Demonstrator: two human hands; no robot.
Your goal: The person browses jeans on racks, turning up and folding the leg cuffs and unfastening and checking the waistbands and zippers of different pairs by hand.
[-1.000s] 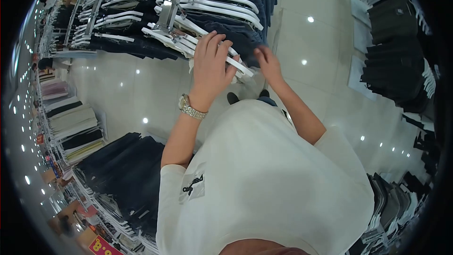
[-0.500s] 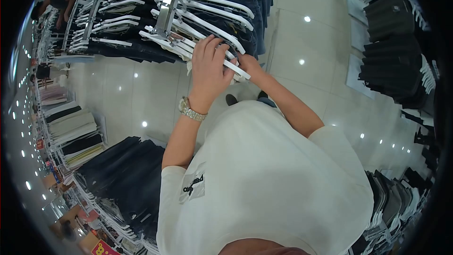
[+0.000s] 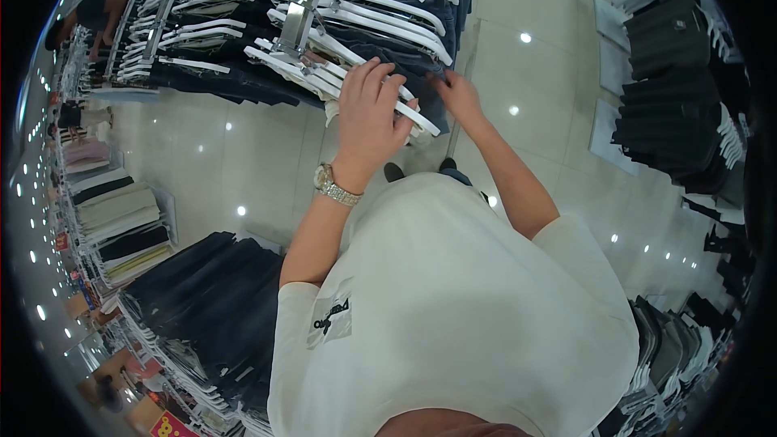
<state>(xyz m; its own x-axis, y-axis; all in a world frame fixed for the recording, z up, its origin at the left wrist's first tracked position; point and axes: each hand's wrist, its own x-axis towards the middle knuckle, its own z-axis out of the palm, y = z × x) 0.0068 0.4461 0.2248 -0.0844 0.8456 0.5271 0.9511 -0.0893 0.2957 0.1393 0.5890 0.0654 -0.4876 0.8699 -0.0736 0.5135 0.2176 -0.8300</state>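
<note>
My left hand [image 3: 370, 113], with a watch at the wrist, is wrapped over the white hangers [image 3: 417, 119] at the front end of a metal rack [image 3: 301, 12]. Light-coloured cloth shows under these hangers. To the right, my right hand [image 3: 459, 99] has its fingers bent at the edge of dark blue jeans [image 3: 421, 73] hanging just behind; its fingertips touch the cloth. More white hangers [image 3: 396, 16] with dark garments line the rack beyond both hands.
Another rack of hangers [image 3: 202, 32] stands at the upper left, with a person [image 3: 101, 14] behind it. Dark jeans [image 3: 202, 299] hang at the lower left. Dark garments [image 3: 668, 105] hang along the right. Glossy floor [image 3: 518, 146] lies between the racks.
My right hand first moved left to the hangers, then back right to the jeans' edge. A hanger that had swung forward is back by the others. My left hand has stayed on the front hangers.
</note>
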